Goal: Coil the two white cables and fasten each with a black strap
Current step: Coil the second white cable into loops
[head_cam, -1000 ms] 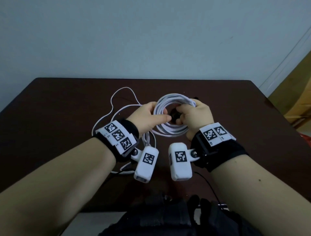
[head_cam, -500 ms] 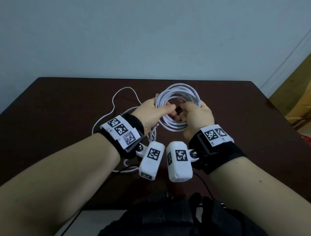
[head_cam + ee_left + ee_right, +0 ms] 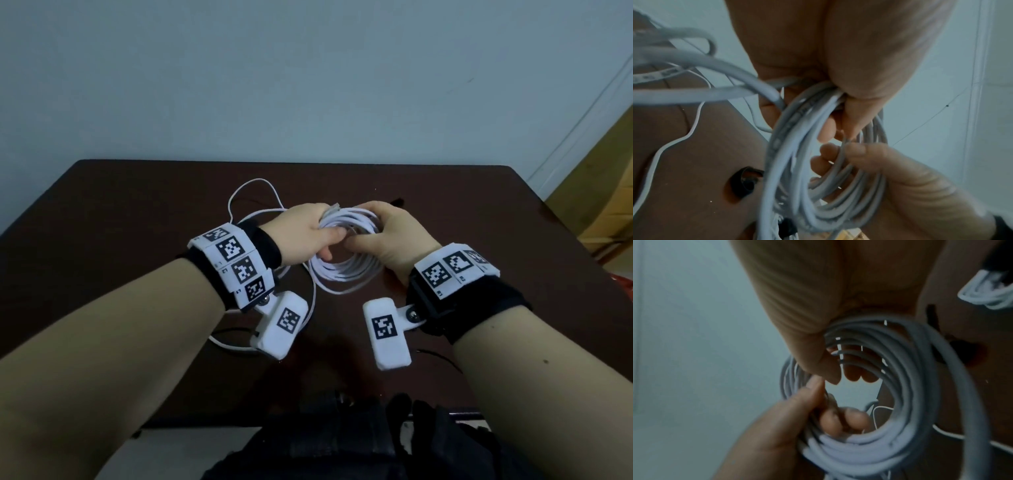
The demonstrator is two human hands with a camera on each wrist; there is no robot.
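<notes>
A: What did the head view show?

B: Both hands were above the dark table (image 3: 102, 212). The left hand (image 3: 301, 236) had its fingers curled round the left side of the coiled white cable (image 3: 346, 274), and the right hand (image 3: 390, 240) gripped the right side in the same way. The coil was lifted a little over the table middle, and one plug end stuck out at its top. The second white cable (image 3: 253, 195), a thinner one, lay loose on the table behind and under the left wrist.

A: And the left wrist view?

B: It showed the left thumb and fingers (image 3: 830, 128) closed round several turns of the coil. It also showed a black strap (image 3: 745, 181), rolled up, lying on the table just beside the coil; the head view showed only a dark tip there.

A: The right wrist view?

B: There the right fingers (image 3: 857, 374) were hooked through the inside of the coil, and the left fingers pinched the lower turns. This view looked through the open middle of the ring, which no other view did.

A: What differed from half a second before?

B: The coil had stood more upright and higher then; now it was tipped flatter and lower, and the wrists were further apart.

A: How many things did you count?

B: Two white cables, two hands, and one strap that I could tell surely
</notes>
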